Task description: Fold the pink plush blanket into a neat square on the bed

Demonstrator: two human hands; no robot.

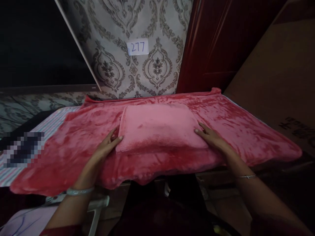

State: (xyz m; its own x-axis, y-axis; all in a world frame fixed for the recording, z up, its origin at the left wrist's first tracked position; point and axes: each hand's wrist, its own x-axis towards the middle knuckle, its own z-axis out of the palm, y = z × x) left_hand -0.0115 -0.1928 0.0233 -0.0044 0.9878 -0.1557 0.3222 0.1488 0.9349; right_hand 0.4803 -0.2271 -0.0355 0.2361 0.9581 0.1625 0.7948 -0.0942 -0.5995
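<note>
Framing a pale-pink, pillow-shaped rectangle of plush fabric (157, 126) between left hand (108, 143) and right hand (211, 136), with contact at both short sides. Set well apart and loosely spread, with thumbs parted from fingers; partly hidden at some fingertips. Lying flat near the middle of a rose-red plush blanket (86, 131), spread wide over a pastel-striped cloth (57, 120) visible at left. Banded at the wrists with a pale rigid bangle (80, 191), left, and a thin silver-coloured bracelet (246, 177), right. Backed by grey damask wallpaper (110, 29) bearing a white paper card (137, 47) handwritten "277". Bordered by a large black flat screen (36, 42) at left, a dark-red panelled door (209, 49) and a brown cardboard box (275, 72) at right.
</note>
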